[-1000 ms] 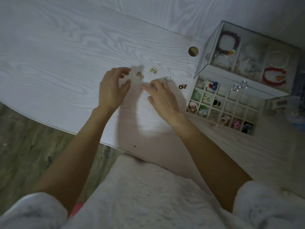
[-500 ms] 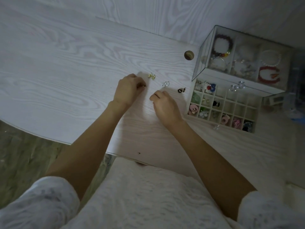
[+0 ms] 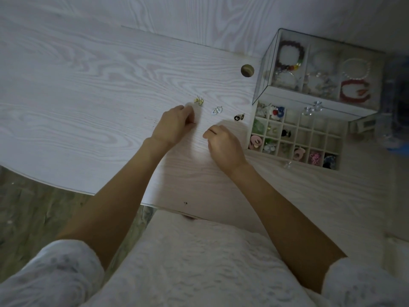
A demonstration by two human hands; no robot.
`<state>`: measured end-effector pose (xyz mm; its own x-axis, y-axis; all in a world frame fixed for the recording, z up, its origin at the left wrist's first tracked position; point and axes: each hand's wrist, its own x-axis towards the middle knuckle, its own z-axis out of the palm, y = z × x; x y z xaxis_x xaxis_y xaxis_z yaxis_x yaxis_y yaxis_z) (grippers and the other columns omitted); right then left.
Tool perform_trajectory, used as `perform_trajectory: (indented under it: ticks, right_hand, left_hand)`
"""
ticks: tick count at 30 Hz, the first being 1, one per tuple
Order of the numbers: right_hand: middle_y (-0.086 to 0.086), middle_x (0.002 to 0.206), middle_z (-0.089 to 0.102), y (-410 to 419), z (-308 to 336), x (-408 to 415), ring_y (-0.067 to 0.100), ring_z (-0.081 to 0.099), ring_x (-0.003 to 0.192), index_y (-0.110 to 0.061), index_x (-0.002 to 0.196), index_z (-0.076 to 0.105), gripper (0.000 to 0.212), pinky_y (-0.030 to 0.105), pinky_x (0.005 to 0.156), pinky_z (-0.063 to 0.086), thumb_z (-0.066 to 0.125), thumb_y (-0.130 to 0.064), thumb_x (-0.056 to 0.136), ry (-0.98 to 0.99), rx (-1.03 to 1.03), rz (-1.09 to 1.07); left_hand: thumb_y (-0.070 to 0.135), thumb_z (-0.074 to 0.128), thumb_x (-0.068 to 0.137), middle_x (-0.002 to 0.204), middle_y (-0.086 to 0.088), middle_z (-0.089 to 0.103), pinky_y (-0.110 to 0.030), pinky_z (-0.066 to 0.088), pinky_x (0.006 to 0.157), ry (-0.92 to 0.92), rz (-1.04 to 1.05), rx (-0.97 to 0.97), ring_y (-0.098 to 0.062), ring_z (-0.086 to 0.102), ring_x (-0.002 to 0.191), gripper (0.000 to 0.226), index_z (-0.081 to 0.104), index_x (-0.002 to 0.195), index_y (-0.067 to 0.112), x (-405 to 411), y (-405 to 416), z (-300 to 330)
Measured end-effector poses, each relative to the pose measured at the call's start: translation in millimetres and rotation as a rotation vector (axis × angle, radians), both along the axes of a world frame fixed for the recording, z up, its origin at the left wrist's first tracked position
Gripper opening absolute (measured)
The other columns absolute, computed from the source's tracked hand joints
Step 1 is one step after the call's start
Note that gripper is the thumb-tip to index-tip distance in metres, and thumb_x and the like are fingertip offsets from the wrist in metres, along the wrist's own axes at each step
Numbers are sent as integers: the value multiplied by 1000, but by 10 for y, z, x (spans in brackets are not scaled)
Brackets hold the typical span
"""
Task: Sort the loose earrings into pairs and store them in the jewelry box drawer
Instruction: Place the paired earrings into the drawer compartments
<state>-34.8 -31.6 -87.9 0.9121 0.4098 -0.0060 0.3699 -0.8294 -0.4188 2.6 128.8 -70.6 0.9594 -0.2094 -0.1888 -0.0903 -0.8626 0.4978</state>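
Observation:
My left hand [image 3: 174, 126] rests on the white table [image 3: 88, 89], fingers curled, pinching a small earring whose thin post shows at its fingertips. My right hand [image 3: 223, 146] lies just to its right with thumb pressed to the forefinger; whether it holds anything I cannot tell. Beyond the hands lie gold earrings [image 3: 198, 101], silver triangle earrings [image 3: 217, 110] and black round earrings [image 3: 239, 117]. To the right stands the glass-topped jewelry box [image 3: 298, 97]. Its gridded drawer [image 3: 318, 129] is pulled out, with earrings in several compartments.
A round cable hole [image 3: 247, 70] sits in the table left of the box. Bracelets [image 3: 290, 56] lie under the glass lid. The curved table edge [image 3: 66, 186] runs along the lower left, with floor beyond. A blurred blue object [image 3: 396, 111] stands right of the box.
My left hand reached forward and closed on the nearest gold earring, which no longer lies on the table. My right hand curled its fingers and drew back slightly.

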Motion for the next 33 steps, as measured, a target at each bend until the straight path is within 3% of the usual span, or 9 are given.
perform_trajectory:
  ticks: [3, 7, 10, 14, 20, 25, 30, 33]
  right_hand:
    - [13, 84, 67, -73, 106, -8, 30, 61, 77, 0, 84, 69, 25, 39, 62, 56, 60, 18, 69, 0, 71, 21]
    - [10, 89, 67, -414, 386, -69, 22, 63, 80, -4, 90, 69, 17, 27, 71, 51, 61, 6, 79, -50, 283, -77]
    - [9, 91, 66, -948, 504, -113, 16, 60, 77, -5, 94, 68, 13, 22, 70, 48, 60, 0, 84, -77, 339, -295]
    - [14, 89, 66, -1620, 458, -130, 22, 62, 78, -3, 97, 67, 13, 23, 71, 47, 60, -3, 86, -66, 299, -580]
    - [15, 91, 65, -1944, 336, -52, 19, 58, 79, -6, 94, 66, 12, 21, 69, 40, 61, -1, 84, -16, 228, -581]
    - [20, 95, 64, -1961, 314, 11, 30, 60, 86, 1, 94, 68, 16, 27, 75, 42, 63, 3, 79, -20, 177, -529]
    - [19, 90, 63, -2003, 316, -15, 31, 61, 81, 2, 89, 67, 12, 21, 71, 37, 67, 2, 77, -10, 214, -497]
    - [18, 96, 60, -2017, 273, -66, 31, 57, 90, 1, 92, 66, 12, 26, 76, 38, 63, 0, 81, -7, 156, -485]
  left_hand:
    - [10, 65, 80, 83, -11, 63, -27, 39, 64, -68, 16, -67, -26, 60, 75, 9, 62, 87, 6, -107, -31, -5]
    - [14, 71, 76, 79, -5, 65, -32, 50, 64, -92, 154, -210, -19, 61, 70, 9, 64, 81, 13, -275, -191, -25]
    - [14, 72, 78, 79, -1, 65, -28, 52, 67, -64, 221, -389, -13, 61, 70, 12, 61, 79, 16, -390, -425, 11]
    - [12, 72, 79, 79, 0, 65, -25, 52, 67, -35, 179, -541, -12, 60, 71, 11, 61, 78, 12, -416, -839, 159]
    - [13, 73, 76, 81, -3, 63, -33, 53, 65, -178, 7, -474, -17, 61, 71, 11, 64, 81, 11, -121, -1563, 298]
    - [10, 73, 73, 82, -7, 66, -24, 41, 59, -321, -71, -269, -24, 62, 69, 14, 68, 86, 11, 87, -2038, 282]
    - [14, 68, 76, 91, -5, 70, -33, 52, 66, -299, -82, -252, -24, 66, 78, 14, 70, 90, 15, 183, -2196, 168]
    - [13, 67, 78, 92, -4, 72, -32, 53, 66, -322, -87, -247, -22, 67, 79, 14, 71, 91, 16, 188, -2226, 130]
